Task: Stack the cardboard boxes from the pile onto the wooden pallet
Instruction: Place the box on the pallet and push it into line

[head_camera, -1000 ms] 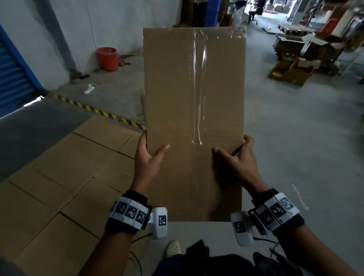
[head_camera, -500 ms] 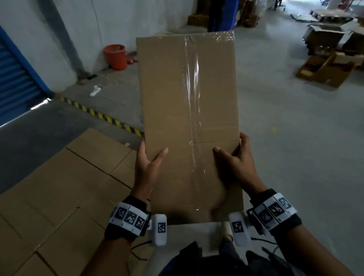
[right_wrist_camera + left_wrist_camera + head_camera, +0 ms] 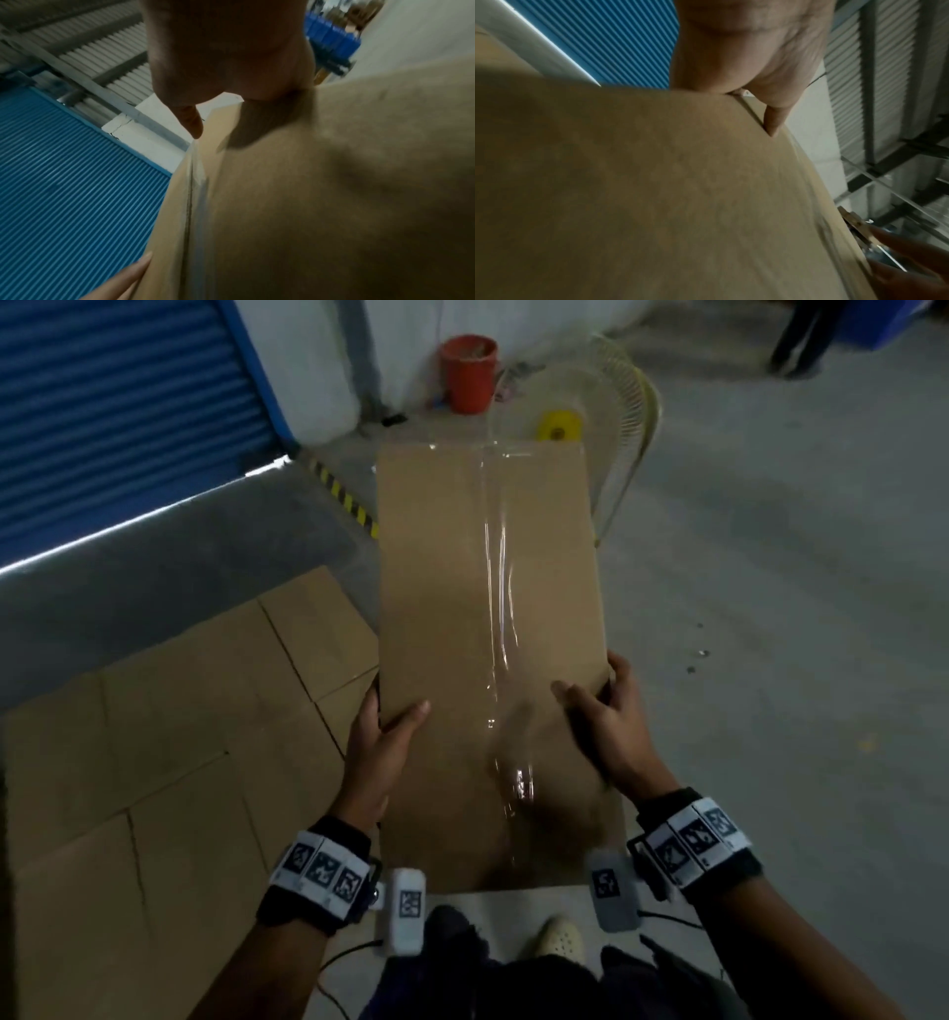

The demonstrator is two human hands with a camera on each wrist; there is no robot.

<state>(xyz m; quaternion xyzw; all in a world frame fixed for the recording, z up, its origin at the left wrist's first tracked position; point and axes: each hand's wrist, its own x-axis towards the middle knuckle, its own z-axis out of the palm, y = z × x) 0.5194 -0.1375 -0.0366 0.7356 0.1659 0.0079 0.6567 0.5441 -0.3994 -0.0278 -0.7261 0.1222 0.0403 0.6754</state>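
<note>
I carry a long brown cardboard box sealed with clear tape along its top, held out in front of me above the floor. My left hand grips its left side, thumb on top and fingers hidden beneath. My right hand grips the right side the same way. The left wrist view shows the box with my left hand at its edge. The right wrist view shows the box under my right hand. Several boxes lie packed flat at the lower left; the pallet beneath is hidden.
A blue roller shutter fills the upper left, with a yellow-black hazard strip on the floor edge. A red bucket and a tilted floor fan stand beyond the box. Grey concrete floor spreads to the right.
I have turned left with the box: the shutter, bucket and fan now lie ahead, and the open boxes at the far right have left view. Both hands keep the same grip.
</note>
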